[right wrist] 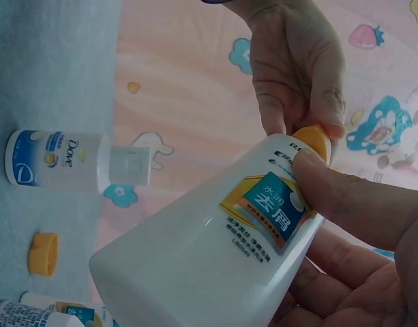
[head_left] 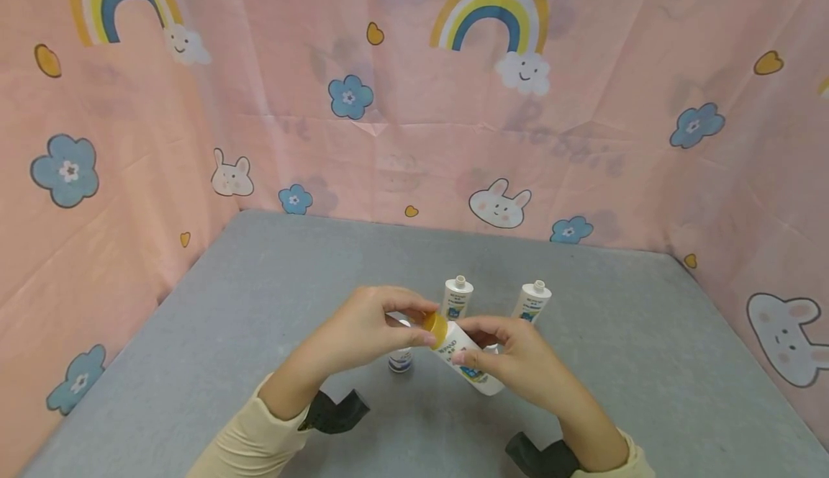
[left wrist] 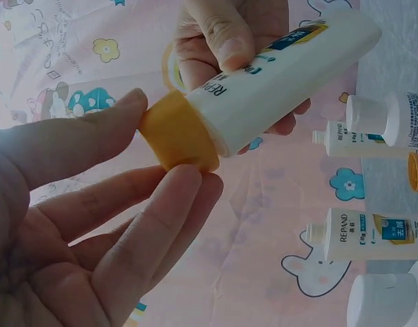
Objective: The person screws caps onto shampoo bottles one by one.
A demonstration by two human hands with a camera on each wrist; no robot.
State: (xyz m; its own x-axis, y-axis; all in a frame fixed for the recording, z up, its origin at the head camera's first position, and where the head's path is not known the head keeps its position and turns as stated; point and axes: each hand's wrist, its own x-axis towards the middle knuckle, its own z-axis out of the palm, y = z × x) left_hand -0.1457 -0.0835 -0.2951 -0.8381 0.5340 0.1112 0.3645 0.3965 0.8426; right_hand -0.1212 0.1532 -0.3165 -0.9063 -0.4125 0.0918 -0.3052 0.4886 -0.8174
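Observation:
My right hand (head_left: 521,359) grips a white shampoo bottle (head_left: 484,383) by its body, tilted with its base down to the right. Its label (right wrist: 266,211) faces the right wrist camera. On its top end is a yellow cap (left wrist: 178,133). My left hand (head_left: 365,327) pinches that cap between thumb and fingertips. Behind my hands stand two similar white bottles with bare necks, one in the middle (head_left: 458,294) and one to the right (head_left: 534,299). A Dove bottle (right wrist: 62,162) with a white cap stands near my left hand, which partly covers it in the head view.
A loose yellow cap (right wrist: 43,254) is on the grey tabletop (head_left: 311,262). Another white-capped bottle (left wrist: 382,300) shows at the lower right of the left wrist view. Pink patterned cloth (head_left: 414,140) walls the table at the back and sides.

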